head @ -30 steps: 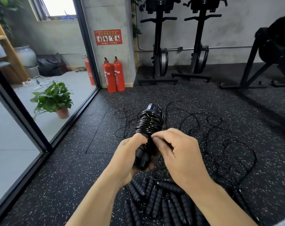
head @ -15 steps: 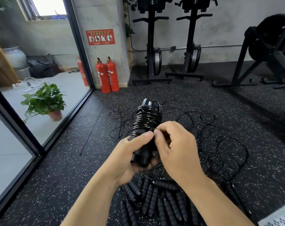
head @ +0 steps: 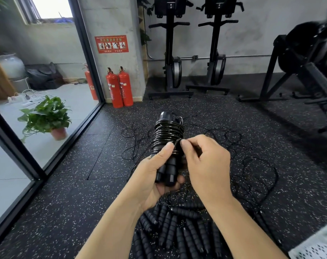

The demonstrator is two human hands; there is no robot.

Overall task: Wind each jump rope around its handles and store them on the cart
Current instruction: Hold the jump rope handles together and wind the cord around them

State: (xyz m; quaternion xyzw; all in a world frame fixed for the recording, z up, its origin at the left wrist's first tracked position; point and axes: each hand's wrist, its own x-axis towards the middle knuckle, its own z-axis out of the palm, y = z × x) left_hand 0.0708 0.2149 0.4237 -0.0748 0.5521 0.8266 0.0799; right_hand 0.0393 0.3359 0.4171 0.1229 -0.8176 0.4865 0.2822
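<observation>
A black jump rope [head: 168,135] is coiled tightly round its two handles, held upright in front of me. My left hand [head: 155,178] grips the lower ends of the handles, thumb lying along the coil. My right hand [head: 205,165] pinches the rope's last loop at the bottom of the coil. Below my hands, several more black ribbed handles [head: 177,227] lie in a heap on the floor, and their thin black cords [head: 252,174] sprawl tangled over the rubber mat. No cart is in view.
Two red fire extinguishers [head: 119,86] stand by a concrete pillar. A potted plant [head: 46,116] sits behind the glass wall on the left. Black exercise machines [head: 170,53] line the back wall, and another machine [head: 308,62] stands at right. The floor is speckled black rubber.
The view has shifted a little leftward. My right hand's fingers have moved up to the coil's lower edge, pinching the loop there. The left hand keeps its grip on the handles.
</observation>
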